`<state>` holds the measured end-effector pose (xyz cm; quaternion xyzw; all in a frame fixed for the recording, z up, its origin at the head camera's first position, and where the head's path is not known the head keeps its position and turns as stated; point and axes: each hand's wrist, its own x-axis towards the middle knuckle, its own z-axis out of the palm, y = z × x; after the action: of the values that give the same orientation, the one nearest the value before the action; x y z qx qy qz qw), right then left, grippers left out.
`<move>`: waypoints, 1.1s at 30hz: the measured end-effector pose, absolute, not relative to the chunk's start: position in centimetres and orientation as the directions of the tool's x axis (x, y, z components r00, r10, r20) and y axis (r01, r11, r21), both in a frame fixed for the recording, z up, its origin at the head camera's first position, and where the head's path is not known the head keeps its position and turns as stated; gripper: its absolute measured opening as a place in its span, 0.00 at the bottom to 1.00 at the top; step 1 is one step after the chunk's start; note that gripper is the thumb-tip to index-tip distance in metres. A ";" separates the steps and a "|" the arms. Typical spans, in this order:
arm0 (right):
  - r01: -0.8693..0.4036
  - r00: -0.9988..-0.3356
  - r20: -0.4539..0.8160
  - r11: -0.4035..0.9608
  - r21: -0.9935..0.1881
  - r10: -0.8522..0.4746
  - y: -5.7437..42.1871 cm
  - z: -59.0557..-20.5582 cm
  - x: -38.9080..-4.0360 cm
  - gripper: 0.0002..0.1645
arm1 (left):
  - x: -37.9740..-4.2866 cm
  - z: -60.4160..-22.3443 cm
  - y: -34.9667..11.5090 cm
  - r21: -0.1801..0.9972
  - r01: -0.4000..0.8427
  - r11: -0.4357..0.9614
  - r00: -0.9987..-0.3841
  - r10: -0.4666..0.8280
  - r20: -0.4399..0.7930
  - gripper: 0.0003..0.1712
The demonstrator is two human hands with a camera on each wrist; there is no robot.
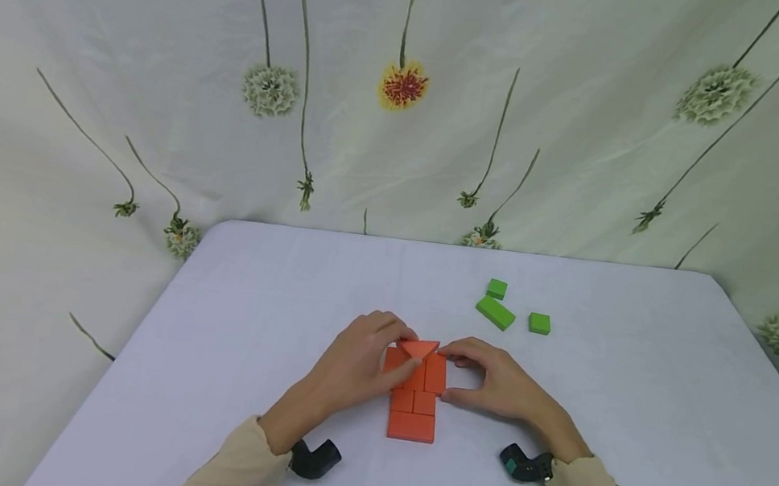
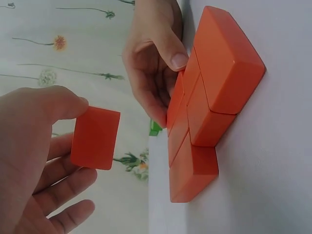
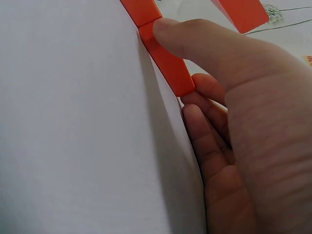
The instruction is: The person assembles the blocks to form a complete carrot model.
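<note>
Visibly, the left hand [image 1: 366,359] pinches an orange triangular block [image 1: 419,347]; the right hand [image 1: 498,380] grips an orange rectangular block [image 1: 436,374]

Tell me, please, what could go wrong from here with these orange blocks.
The left hand pinches the orange triangular block above the block arrangement; a slip might drop it and jostle the pieces beneath.
The right hand has thumb and fingers on the orange rectangular block at the arrangement's right edge, so uneven pressure could push it out of line.
</note>
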<state>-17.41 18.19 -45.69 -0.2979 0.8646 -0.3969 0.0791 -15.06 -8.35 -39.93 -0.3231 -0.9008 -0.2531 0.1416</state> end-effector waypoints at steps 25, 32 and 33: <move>-0.447 -0.809 0.110 0.483 -0.753 -0.578 18.3 -45.6 -17.3 0.33 | -11.9 -39.6 -8.9 0.421 0.656 0.626 -0.754 0.526 0.393 0.15; -0.441 -0.809 0.104 0.480 -0.759 -0.579 18.3 -45.7 -17.3 0.33 | -11.5 -39.6 -9.0 0.420 0.656 0.627 -0.754 0.530 0.388 0.16; -0.441 -0.808 0.104 0.480 -0.759 -0.579 18.3 -45.7 -17.3 0.33 | -11.5 -39.6 -9.0 0.419 0.659 0.624 -0.752 0.532 0.389 0.15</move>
<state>-17.34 18.27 -45.67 -0.2980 0.8561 -0.4140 0.0835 -11.47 -9.01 -39.60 -0.3332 -0.8939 -0.2773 0.1145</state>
